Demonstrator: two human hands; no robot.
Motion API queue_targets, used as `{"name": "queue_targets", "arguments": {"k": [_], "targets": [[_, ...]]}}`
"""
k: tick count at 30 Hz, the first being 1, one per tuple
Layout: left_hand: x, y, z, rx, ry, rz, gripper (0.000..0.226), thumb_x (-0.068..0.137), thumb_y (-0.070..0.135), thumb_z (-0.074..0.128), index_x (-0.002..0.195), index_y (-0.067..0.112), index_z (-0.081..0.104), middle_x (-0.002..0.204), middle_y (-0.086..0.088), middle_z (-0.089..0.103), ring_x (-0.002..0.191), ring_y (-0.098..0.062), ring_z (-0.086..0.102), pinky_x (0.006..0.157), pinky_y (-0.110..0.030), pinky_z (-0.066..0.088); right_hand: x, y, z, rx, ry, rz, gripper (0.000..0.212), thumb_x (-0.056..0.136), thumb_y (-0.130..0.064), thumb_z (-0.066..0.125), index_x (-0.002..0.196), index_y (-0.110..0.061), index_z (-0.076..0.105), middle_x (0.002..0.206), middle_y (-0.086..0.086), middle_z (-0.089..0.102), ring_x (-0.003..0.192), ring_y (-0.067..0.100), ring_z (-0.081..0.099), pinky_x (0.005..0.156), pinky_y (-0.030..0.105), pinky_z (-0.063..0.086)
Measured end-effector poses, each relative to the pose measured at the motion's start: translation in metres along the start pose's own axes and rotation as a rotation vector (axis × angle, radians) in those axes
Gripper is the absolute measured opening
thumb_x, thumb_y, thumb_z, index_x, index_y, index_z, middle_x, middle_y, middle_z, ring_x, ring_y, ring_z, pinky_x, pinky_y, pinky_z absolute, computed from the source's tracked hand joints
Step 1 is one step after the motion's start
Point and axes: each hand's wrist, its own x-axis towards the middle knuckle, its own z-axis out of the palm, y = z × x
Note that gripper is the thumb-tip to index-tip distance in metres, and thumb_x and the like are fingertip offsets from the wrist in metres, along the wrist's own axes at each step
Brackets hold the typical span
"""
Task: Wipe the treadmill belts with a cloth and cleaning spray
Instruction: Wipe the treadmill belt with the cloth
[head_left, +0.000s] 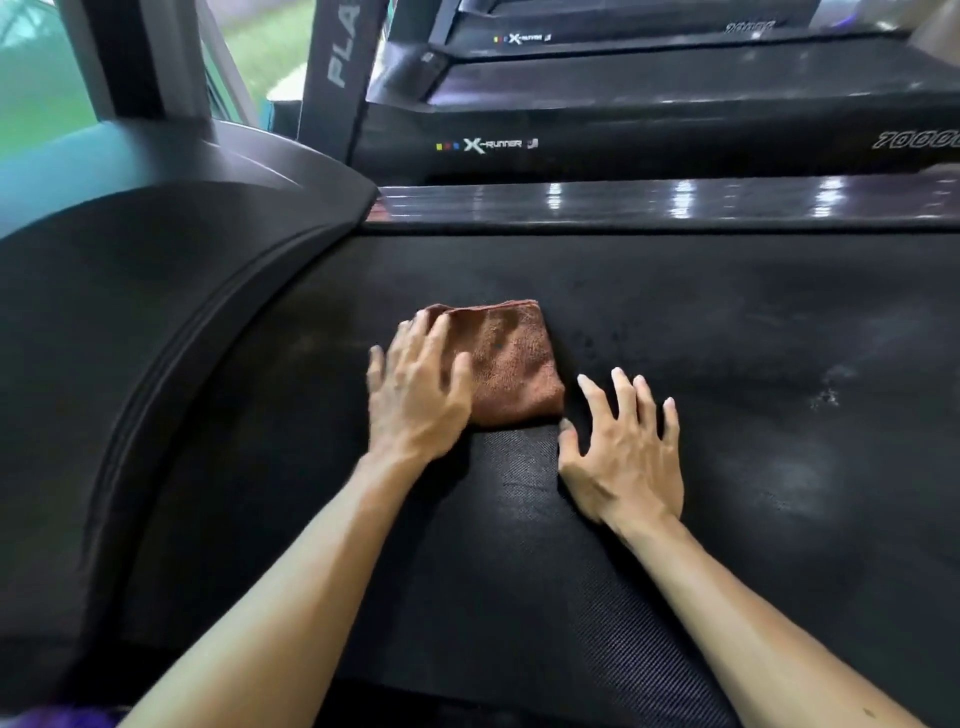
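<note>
While your left hand (415, 387) lies flat with fingers straight on the folded cloth (511, 361), that cloth sits mid-belt: brown, nubby terry, roughly rectangular, long axis running away from you. Your right hand (623, 452) rests just beside it, fingers spread wide, palm on the treadmill belt (727, 364). Belt is black, matte, dusty and smudged; a fine woven texture shows between your forearms. Glossy side rail (623, 200) beyond.
</note>
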Motion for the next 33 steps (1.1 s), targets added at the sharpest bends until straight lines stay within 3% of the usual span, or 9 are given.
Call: {"name": "queue_targets", "arguments": {"k": [4,7,13,16,19,21,23,27,33], "targets": [[-0.013,-0.059,-0.024,0.079,-0.044,-0.249,0.056,0.107,0.040,0.036,0.160,0.025,0.031,0.169,0.005,0.020,0.157,-0.012,0.009,0.127,-0.046,-0.001,0.000,0.001,0.000,0.006,0.000,-0.008,0.074,0.092,-0.057,0.021,0.162,-0.032,0.028,0.172,0.005,0.017,0.159,0.024,0.006,0.129,0.050,0.001],[-0.019,-0.085,-0.024,0.245,-0.166,-0.214,0.059,0.106,0.038,0.033,0.163,0.034,0.017,0.171,0.009,0.006,0.157,-0.011,-0.001,0.126,-0.046,-0.009,0.002,0.001,0.003,-0.010,-0.002,0.000,0.074,0.092,-0.058,0.022,0.162,-0.033,0.028,0.172,0.004,0.017,0.159,0.023,0.006,0.129,0.049,0.001],[-0.020,-0.092,-0.015,0.258,-0.142,-0.202,0.061,0.104,0.040,0.030,0.161,0.043,0.010,0.171,0.013,-0.001,0.156,-0.007,-0.006,0.126,-0.043,-0.004,0.003,0.000,0.000,0.034,-0.039,0.019,0.080,0.090,-0.067,0.017,0.161,-0.033,0.032,0.171,0.002,0.019,0.159,0.020,0.006,0.129,0.048,-0.002],[-0.018,-0.093,-0.015,0.290,-0.141,-0.199,0.061,0.103,0.041,0.029,0.161,0.045,0.009,0.171,0.012,-0.002,0.157,-0.008,-0.006,0.125,-0.044,-0.001,0.017,-0.024,-0.010,0.133,0.026,0.074,0.082,0.089,-0.067,0.021,0.156,-0.024,0.040,0.166,0.009,0.029,0.158,0.026,0.013,0.127,0.054,-0.004],[-0.017,-0.093,-0.015,0.290,-0.153,-0.192,0.061,0.103,0.043,0.027,0.161,0.045,0.006,0.171,0.011,-0.004,0.157,-0.009,-0.007,0.125,-0.044,-0.002,0.047,-0.076,-0.009,0.161,0.088,-0.200,0.068,0.097,-0.056,0.034,0.154,-0.019,0.044,0.166,0.013,0.029,0.159,0.027,0.012,0.128,0.048,-0.003],[-0.016,-0.094,-0.017,0.291,-0.171,-0.183,0.061,0.103,0.043,0.025,0.161,0.045,0.005,0.171,0.010,-0.005,0.156,-0.009,-0.009,0.125,-0.043,-0.004,0.066,-0.112,0.002,0.127,-0.029,-0.382,0.063,0.102,-0.052,0.040,0.158,-0.023,0.037,0.171,0.011,0.018,0.160,0.025,0.004,0.130,0.046,-0.001],[-0.016,-0.095,-0.017,0.290,-0.183,-0.187,0.061,0.103,0.044,0.024,0.161,0.045,0.004,0.171,0.010,-0.006,0.156,-0.009,-0.010,0.125,-0.042,-0.005,0.078,-0.132,0.017,0.043,-0.171,-0.417,0.065,0.104,-0.057,0.038,0.163,-0.033,0.024,0.174,0.008,0.005,0.160,0.023,-0.006,0.129,0.047,-0.005],[-0.013,-0.095,-0.017,0.306,-0.200,-0.179,0.061,0.103,0.044,0.024,0.161,0.044,0.006,0.171,0.009,-0.005,0.156,-0.008,-0.009,0.125,-0.042,-0.004,0.077,-0.124,0.028,-0.048,-0.217,-0.349,0.069,0.101,-0.068,0.027,0.164,-0.044,0.013,0.175,0.000,-0.004,0.160,0.023,-0.012,0.127,0.049,-0.011],[-0.013,-0.093,-0.019,0.314,-0.197,-0.171,0.062,0.103,0.045,0.025,0.162,0.042,0.008,0.171,0.006,0.000,0.157,-0.011,-0.006,0.125,-0.044,0.000,0.070,-0.014,0.000,-0.091,-0.090,0.088,0.097,0.093,-0.077,0.034,0.167,-0.020,0.005,0.174,0.008,-0.005,0.160,0.027,-0.007,0.128,0.049,-0.007]]}}
